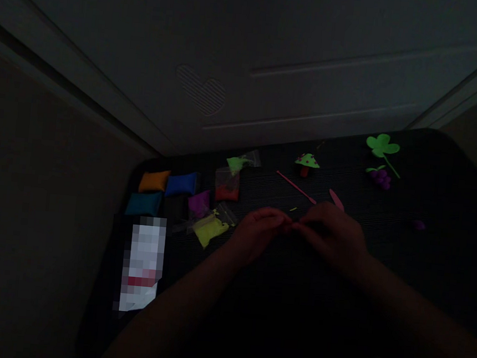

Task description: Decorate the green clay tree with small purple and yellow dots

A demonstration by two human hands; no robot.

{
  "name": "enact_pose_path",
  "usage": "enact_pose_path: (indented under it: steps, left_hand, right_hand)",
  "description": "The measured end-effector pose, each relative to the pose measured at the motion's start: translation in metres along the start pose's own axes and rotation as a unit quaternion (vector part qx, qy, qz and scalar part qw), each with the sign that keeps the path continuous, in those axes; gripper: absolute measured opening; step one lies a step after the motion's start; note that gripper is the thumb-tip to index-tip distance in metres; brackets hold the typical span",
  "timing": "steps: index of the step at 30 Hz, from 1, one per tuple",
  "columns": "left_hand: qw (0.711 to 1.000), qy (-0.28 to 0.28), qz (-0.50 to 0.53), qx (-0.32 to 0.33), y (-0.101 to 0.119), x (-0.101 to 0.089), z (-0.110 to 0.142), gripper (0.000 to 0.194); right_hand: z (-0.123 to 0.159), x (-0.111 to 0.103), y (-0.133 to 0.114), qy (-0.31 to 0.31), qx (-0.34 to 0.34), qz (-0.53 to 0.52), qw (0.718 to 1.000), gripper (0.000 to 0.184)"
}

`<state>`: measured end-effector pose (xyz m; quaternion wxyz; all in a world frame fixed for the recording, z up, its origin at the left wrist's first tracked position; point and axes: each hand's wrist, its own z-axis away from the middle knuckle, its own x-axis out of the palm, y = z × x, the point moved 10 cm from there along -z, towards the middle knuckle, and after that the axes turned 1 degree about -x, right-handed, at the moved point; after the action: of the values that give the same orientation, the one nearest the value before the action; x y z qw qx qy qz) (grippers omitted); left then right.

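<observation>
Bare forearms (195,289) lead to the left hand (256,233) and right hand (337,235), their fingertips meeting low over a dark, finely grained table (386,214); it is too dark to tell whether they pinch anything. Just beyond the fingertips lie a thin yellow sliver (293,209) and a slender pink rod (295,187). One flat, rounded pink blade (336,198) shows partly behind the right hand. Farther off are a dotted, cone-capped mushroom (307,161), a smooth four-lobed green leaf (379,144) and a knobbly purple cluster (381,178).
</observation>
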<state>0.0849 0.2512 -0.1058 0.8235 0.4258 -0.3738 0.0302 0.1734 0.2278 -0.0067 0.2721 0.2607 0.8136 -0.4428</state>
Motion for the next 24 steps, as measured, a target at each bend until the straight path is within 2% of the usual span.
enact_pose_path:
  steps: [3,10,16,20,24]
  left_hand:
    - [1.000,0.002,0.010,0.000,0.001,-0.002,0.000,0.009]
    - [1.000,-0.002,0.024,0.007,0.005,0.000,0.000,0.012]
    - [1.000,-0.007,0.029,0.004,0.006,0.001,0.000,0.015]
    - [0.999,-0.009,0.036,0.010,0.007,0.001,0.000,0.017]
    - [0.999,-0.005,0.036,0.010,0.007,0.001,-0.001,0.017]
  right_hand:
    - [0.001,-0.001,0.001,0.004,0.006,-0.002,1.000,0.010]
    - [0.001,0.003,-0.004,-0.034,-0.012,-0.024,0.999,0.008]
    - [0.000,0.000,0.002,-0.016,-0.001,-0.002,1.000,0.010]
    - [-0.002,-0.009,0.008,-0.008,0.002,0.025,1.000,0.011]
    - [-0.004,-0.026,0.019,0.012,0.033,0.068,0.997,0.013]
